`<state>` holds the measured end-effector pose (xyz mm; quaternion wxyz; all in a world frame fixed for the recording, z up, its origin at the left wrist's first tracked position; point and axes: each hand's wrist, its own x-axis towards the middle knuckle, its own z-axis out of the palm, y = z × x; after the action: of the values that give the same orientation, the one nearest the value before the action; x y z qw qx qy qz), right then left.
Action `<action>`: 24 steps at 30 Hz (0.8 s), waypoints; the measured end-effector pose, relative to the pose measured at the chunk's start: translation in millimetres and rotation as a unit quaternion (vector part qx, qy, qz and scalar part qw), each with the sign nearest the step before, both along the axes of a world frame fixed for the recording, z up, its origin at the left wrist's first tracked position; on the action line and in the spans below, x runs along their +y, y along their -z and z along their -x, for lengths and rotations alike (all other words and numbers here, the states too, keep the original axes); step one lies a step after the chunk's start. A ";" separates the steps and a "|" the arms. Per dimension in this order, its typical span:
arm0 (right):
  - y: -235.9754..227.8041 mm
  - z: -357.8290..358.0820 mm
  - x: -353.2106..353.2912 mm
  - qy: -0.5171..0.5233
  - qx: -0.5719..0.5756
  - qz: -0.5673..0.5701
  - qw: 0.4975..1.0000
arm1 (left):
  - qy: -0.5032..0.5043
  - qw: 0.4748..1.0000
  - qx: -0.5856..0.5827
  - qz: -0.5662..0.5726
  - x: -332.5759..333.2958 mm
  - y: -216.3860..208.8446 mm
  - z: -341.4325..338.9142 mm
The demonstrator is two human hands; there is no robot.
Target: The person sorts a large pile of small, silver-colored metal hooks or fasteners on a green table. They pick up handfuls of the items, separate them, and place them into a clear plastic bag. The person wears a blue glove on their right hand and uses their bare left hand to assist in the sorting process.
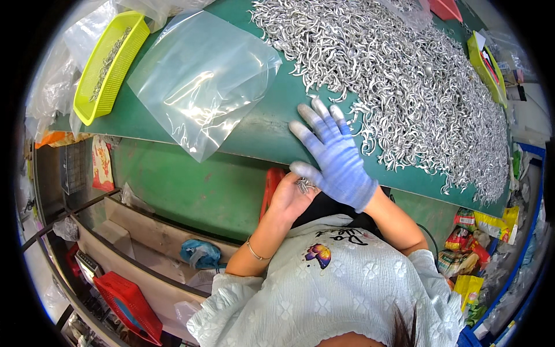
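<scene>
My left hand (288, 196), bare, is cupped palm up just off the table's front edge. Several small curved silvery metal pieces (304, 185) lie in it, partly hidden by my right thumb. My right hand (335, 155) wears a blue knitted glove with greyish fingertips. Its fingers are stretched out and apart over the green table (272, 130), with nothing visibly gripped. A metal piece lies right at its fingertips, beside the large pile of metal pieces (399, 87) that spreads across the right of the table.
A clear plastic bag (202, 81) lies flat left of my hands, overhanging the front edge. Beyond it stands a yellow-green basket (125, 66) with some metal pieces. Another yellow basket (483, 68) is at the far right. A red tray (128, 306) rests on the lower-left shelving.
</scene>
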<state>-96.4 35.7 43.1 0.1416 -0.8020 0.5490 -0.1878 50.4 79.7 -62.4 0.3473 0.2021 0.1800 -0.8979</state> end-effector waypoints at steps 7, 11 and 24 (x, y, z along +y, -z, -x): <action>2.6 24.7 28.1 0.118 0.121 0.037 0.985 | 0.003 0.998 -0.043 0.039 -7.1 -19.0 4.3; 5.1 3.0 9.2 0.053 0.065 0.024 0.996 | -0.028 0.997 0.057 -0.042 -2.7 -1.0 0.6; -13.9 15.4 27.9 0.087 0.074 0.075 0.991 | -0.033 0.998 -0.029 0.046 -5.4 -28.7 -1.8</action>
<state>-111.8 63.5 57.0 0.0234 -0.7710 0.6104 -0.1802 52.2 74.3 -33.7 0.3908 0.2053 0.1349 -0.8871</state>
